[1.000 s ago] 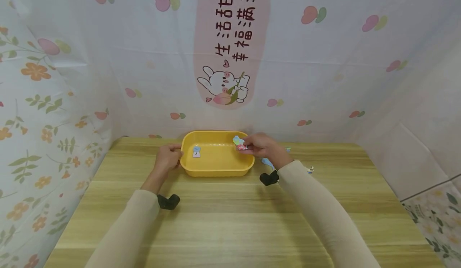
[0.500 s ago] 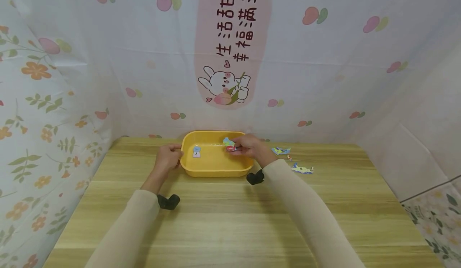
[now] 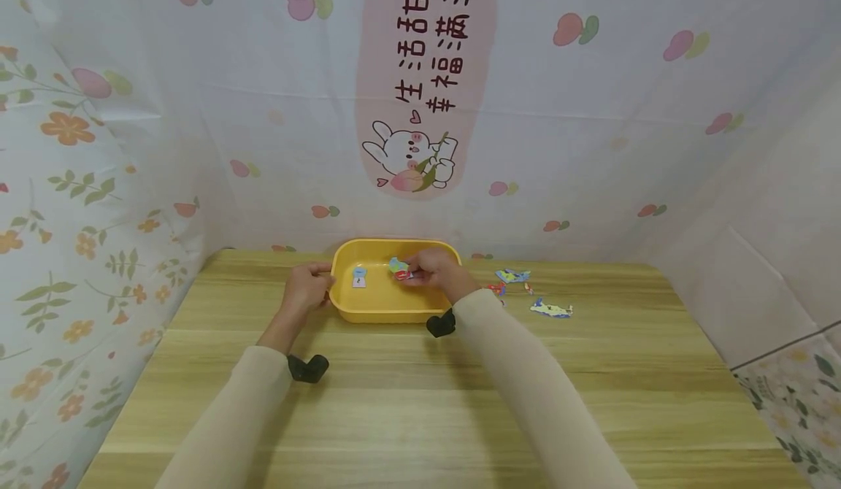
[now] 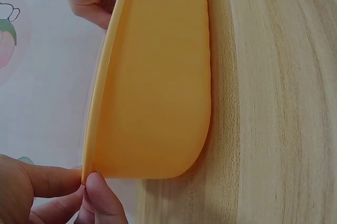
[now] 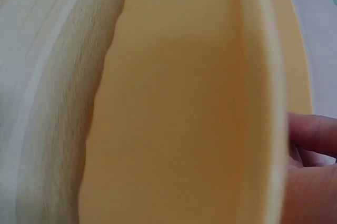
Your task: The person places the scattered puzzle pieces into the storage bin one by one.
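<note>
Your two hands are apart, each clamped on its own thing. Your left hand [image 3: 306, 286] pinches the rim of the yellow tub [image 3: 394, 316] at its left end, left of centre in the head view. The left wrist view shows that grip at lower left, with thumb and fingers on either side of the rim. Your right hand [image 3: 435, 267] holds a colourful piece [image 3: 398, 268], green, blue and red, between its fingers near the centre of the head view. You have that piece over the inside of the tub; whether it touches the bottom, you cannot tell from here. In the right wrist view the tub wall fills most of the frame, and your fingers show past the rim at lower right.

Inside the tub, to the left, lies a small blue-and-pink piece [image 3: 358, 277]. On the wooden table [image 3: 394, 401], right of centre, you have a blue-green piece [image 3: 512, 276], a tiny reddish piece [image 3: 528, 289] just beside it, a pale yellow-and-blue piece [image 3: 552, 309] below, and a red piece [image 3: 497, 290] partly hidden by your right sleeve [image 3: 519, 365]. A printed cloth [image 3: 276, 131] hangs behind, a rabbit drawn on its pink panel at upper centre
</note>
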`<state>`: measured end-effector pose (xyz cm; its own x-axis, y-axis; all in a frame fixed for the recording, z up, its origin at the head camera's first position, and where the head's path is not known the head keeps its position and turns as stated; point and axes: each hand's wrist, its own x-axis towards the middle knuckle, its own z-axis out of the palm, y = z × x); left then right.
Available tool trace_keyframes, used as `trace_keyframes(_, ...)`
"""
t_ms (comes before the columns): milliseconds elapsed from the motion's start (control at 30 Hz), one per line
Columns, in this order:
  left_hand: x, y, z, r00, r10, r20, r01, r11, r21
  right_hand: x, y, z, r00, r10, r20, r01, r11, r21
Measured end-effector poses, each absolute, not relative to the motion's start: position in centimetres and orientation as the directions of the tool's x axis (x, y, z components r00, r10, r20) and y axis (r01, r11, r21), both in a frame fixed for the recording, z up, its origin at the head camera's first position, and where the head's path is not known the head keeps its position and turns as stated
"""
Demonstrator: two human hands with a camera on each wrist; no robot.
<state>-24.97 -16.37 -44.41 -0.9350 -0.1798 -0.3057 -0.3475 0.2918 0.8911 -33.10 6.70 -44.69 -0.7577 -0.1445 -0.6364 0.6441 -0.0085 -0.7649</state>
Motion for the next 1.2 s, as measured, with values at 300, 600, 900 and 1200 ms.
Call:
trace_keyframes(300,-25.2,-16.4,-44.7,-0.929,-0.187,-0.319,-0.363,0.29,0.885,-32.9,5.5,-45.5,-0.742,-0.093,-0.664,0.667,-0.007,-0.745)
trace_keyframes(600,-25.1,-16.4,-44.5,-0.933,-0.184,-0.31,-0.353,0.295,0.888,-32.6,4.0,-45.9,-0.732,-0.078,-0.677,0.681,-0.064,-0.729)
trace_keyframes(900,-25.1,-16.4,-44.7,-0.932,-0.179,-0.314,-0.356,0.292,0.888,-32.0,2.6,-46.2,-0.757,-0.017,-0.653,0.651,-0.112,-0.751)
trace_keyframes(1200,-25.1,-16.4,-44.5,-0.938,-0.171,-0.3,-0.34,0.298,0.892,-31.7,2.2,-46.1,-0.778,0.032,-0.627,0.619,-0.129,-0.775)
